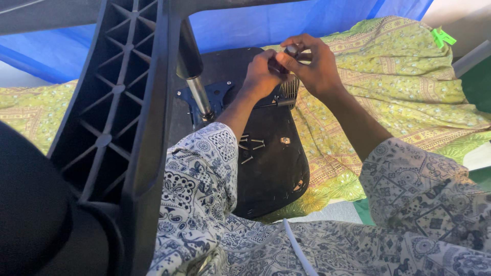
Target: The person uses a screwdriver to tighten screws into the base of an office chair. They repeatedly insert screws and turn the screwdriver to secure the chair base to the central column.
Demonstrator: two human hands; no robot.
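My left hand (262,75) and my right hand (315,65) meet above a black upturned chair seat (271,174). Both pinch a small dark metal part (292,50) between their fingertips. Just below the hands a black ribbed plastic piece (289,88) rests on the seat. Several loose screws (250,145) and a small brass-coloured fitting (285,140) lie on the seat's underside. A metal gas-lift cylinder (199,94) rises from the black mounting plate (217,94) to the left of my left hand.
A black ribbed chair-base leg (120,102) fills the left foreground, with a dark rounded shape (30,204) under it. Green patterned cloth (399,76) covers the floor, blue sheeting (286,20) lies behind. A green clip (442,37) sits far right.
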